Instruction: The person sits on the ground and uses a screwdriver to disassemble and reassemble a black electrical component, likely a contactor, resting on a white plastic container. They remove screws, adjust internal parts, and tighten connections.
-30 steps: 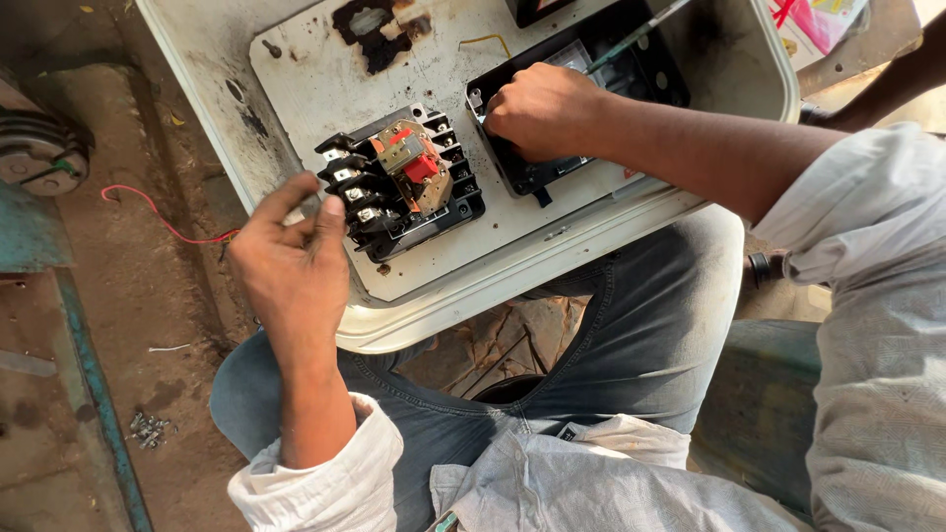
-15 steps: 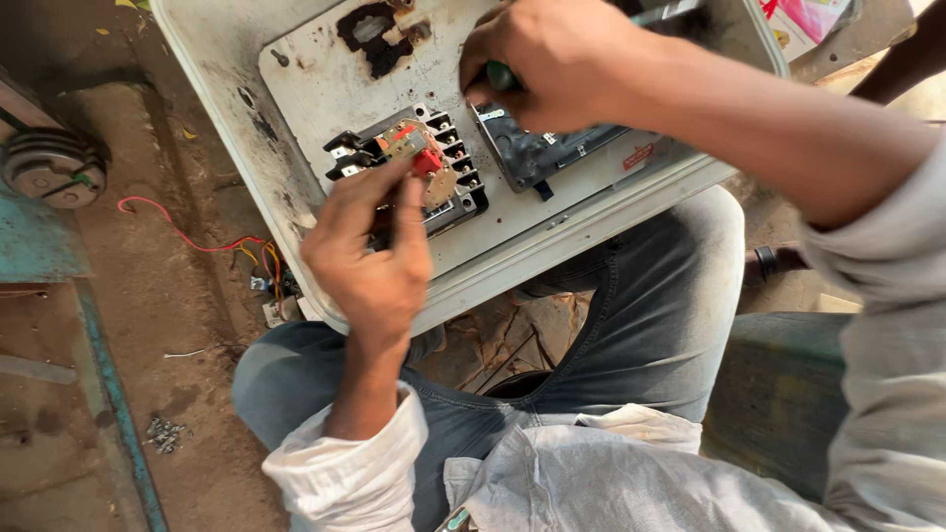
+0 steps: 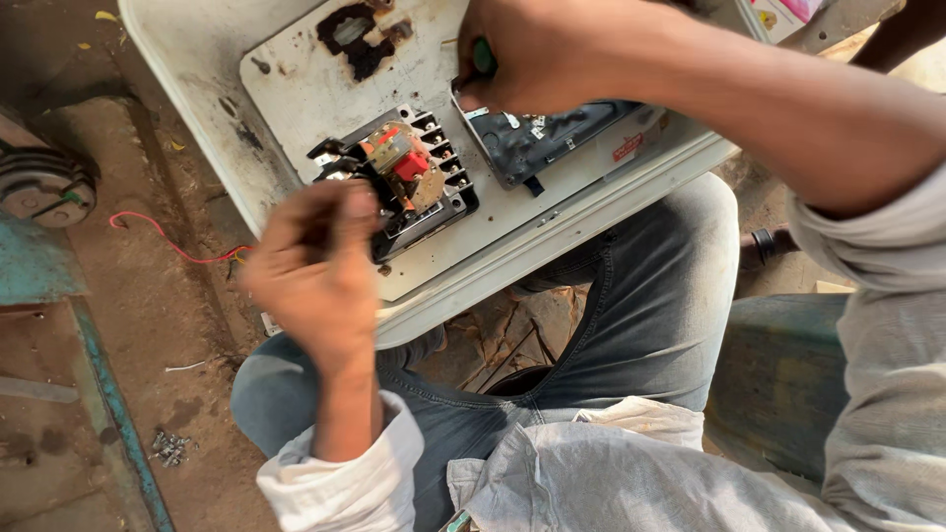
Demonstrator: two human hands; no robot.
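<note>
A worn white metal panel rests on my knees. Bolted to it is a black contactor block with a red and tan core and rows of screw terminals. My left hand is blurred at the block's lower left corner, fingers bunched against it; whether it holds anything is unclear. My right hand is fisted around a green-handled tool, held over a dark grey component set in the panel to the right of the block.
A red wire trails over the dirt floor at left. A round metal part lies at the far left beside a teal painted frame. Small screws lie on the ground near my left knee.
My left hand slid from the top of the contactor block down to its lower left corner. My right hand stays over the dark component with the tool. The view has shifted a little.
</note>
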